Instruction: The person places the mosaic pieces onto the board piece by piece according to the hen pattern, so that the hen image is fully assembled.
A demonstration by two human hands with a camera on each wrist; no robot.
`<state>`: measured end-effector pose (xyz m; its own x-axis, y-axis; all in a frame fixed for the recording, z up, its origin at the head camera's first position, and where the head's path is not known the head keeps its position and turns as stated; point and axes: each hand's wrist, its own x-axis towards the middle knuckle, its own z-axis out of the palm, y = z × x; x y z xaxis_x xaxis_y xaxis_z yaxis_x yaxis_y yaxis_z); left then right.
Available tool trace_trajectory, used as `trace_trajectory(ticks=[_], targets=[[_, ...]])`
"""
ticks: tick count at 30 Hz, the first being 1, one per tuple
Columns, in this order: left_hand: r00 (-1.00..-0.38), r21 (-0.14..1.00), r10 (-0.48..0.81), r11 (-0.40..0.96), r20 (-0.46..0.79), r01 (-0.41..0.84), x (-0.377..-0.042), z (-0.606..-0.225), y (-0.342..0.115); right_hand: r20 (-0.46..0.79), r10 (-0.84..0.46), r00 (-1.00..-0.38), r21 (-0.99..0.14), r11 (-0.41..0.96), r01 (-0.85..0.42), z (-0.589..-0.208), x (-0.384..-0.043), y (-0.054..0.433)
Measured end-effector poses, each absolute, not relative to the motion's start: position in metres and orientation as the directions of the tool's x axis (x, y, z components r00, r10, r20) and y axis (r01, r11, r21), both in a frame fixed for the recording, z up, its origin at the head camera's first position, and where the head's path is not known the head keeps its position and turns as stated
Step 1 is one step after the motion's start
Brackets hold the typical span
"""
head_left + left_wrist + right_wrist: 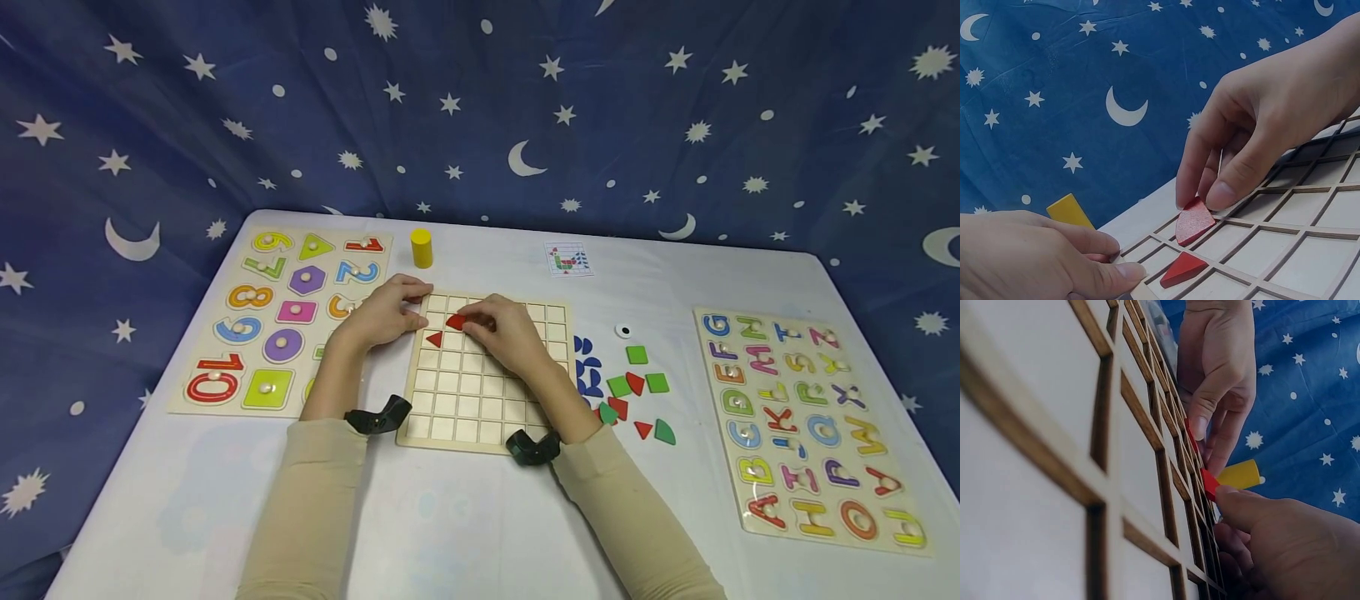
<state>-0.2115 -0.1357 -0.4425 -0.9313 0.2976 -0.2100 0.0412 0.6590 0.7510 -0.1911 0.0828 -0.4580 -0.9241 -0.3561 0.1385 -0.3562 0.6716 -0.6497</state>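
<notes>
A wooden grid board (465, 383) lies on the table in the head view. My left hand (381, 315) grips its far left corner, thumb at the left edge and index finger at the top; the other fingers are partly hidden in the left wrist view. My right hand (504, 332) pinches a red quarter-circle piece (1194, 224) between thumb and fingers, low over a cell near that corner. Closer to the left thumb, a red triangle (1184, 270) sits on the board. The right wrist view shows both hands (1304, 544) close together beside the grid.
Right of the board lie blue pieces (589, 377), green squares (637, 355), red pieces and a white-and-black disc (624, 331). A pattern card (568, 259) and yellow cylinder (422, 248) are behind. A number puzzle (247, 342) flanks the left, a letter puzzle (817, 433) the right.
</notes>
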Motion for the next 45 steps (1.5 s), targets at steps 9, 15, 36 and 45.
trace_trajectory(ticks=[9, 15, 36, 45], targets=[[-0.93, 0.742, 0.301, 0.669, -0.212, 0.048, -0.211, -0.442, -0.135, 0.086, -0.396, -0.914, -0.627, 0.692, -0.359, -0.457, -0.191, 0.083], [-0.933, 0.745, 0.289, 0.666, -0.213, 0.036, -0.212, -0.444, -0.135, 0.049, -0.406, -0.913, -0.63, 0.697, -0.344, -0.456, -0.189, 0.082], [-0.935, 0.754, 0.284, 0.656, -0.213, 0.027, -0.212, -0.444, -0.133, 0.046, -0.454, -0.89, -0.559, 0.727, -0.4, -0.455, -0.19, 0.084], [-0.933, 0.744, 0.286, 0.667, -0.218, 0.031, -0.212, -0.443, -0.134, 0.034, -0.456, -0.889, -0.598, 0.704, -0.384, -0.445, -0.189, 0.09]])
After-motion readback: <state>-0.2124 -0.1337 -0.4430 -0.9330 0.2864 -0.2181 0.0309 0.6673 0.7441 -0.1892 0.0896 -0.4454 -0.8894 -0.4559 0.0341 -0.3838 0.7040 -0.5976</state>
